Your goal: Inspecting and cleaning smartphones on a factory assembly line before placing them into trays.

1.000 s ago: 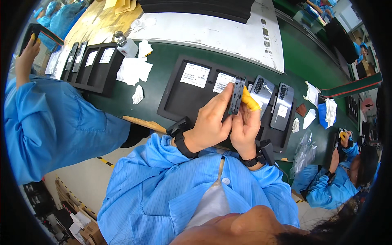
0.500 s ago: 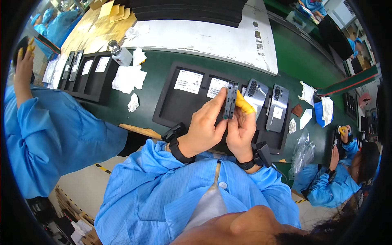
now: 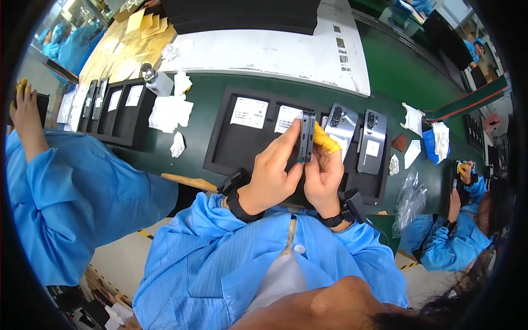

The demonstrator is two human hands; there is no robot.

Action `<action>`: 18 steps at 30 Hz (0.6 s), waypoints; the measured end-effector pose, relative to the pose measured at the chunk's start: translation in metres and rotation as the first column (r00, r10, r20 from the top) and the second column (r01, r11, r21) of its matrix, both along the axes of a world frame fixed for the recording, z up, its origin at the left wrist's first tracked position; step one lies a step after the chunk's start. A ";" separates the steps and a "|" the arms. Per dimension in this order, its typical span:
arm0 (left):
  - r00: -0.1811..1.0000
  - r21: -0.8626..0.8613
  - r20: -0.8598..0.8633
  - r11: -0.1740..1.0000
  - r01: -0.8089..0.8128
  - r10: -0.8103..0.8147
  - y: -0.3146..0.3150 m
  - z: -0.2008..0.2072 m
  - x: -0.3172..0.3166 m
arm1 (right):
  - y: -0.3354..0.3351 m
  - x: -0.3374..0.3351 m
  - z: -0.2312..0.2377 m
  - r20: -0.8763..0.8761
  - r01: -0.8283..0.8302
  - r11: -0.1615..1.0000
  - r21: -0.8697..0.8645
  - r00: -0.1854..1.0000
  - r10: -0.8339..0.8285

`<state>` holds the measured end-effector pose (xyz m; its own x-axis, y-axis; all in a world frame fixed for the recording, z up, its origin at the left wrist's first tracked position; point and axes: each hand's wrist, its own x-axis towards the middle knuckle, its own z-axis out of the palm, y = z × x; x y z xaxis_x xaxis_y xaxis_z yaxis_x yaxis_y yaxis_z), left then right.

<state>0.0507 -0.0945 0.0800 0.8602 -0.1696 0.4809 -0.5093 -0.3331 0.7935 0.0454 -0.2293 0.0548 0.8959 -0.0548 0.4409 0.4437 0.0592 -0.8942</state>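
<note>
Grey slab-shaped phone (image 3: 307,136), possibly two stacked, gripped edge-on between left hand (image 3: 270,175) and right hand (image 3: 323,184), over black compartmented tray (image 3: 235,144). Judged light, stiff, slippery, fragile-faced; hold by side edges.

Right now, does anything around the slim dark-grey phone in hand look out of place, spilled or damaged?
Mild clutter only: a crumpled white scrap and a wrinkled clear plastic bag sit loose right of the black compartmented tray, looking like stray litter. I see no spill, and the facing edge of the phone shows no obvious damage.
</note>
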 end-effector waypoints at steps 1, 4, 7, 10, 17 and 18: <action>1.000 -0.014 -0.009 1.000 -0.003 0.003 0.000 -0.001 -0.001 | 0.001 -0.002 0.002 -0.019 -0.002 1.000 0.010 1.000 0.003; 1.000 -0.022 -0.006 1.000 -0.005 0.004 -0.001 0.000 -0.003 | 0.000 -0.004 0.001 -0.035 -0.005 1.000 0.017 0.999 0.006; 1.000 -0.006 -0.003 1.000 -0.007 0.007 -0.001 0.001 -0.003 | -0.002 -0.003 0.004 -0.024 0.008 1.000 -0.030 1.000 -0.009; 0.998 -0.060 -0.059 0.998 0.022 -0.025 0.001 0.004 0.001 | -0.003 -0.001 0.005 -0.032 -0.020 0.999 0.030 0.999 0.021; 0.975 0.017 -0.120 0.982 0.188 -0.185 0.017 0.014 0.038 | -0.009 0.012 0.000 -0.026 0.003 0.994 0.105 1.000 0.000; 0.974 -0.035 -0.102 0.980 0.198 -0.200 0.020 0.013 0.044 | -0.006 0.015 0.000 -0.029 0.001 0.994 0.108 1.000 0.002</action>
<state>0.0949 -0.0747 0.0926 0.8561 -0.3316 0.3964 -0.4772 -0.2129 0.8526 0.0607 -0.2351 0.0550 0.9082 -0.1002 0.4063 0.4177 0.1567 -0.8950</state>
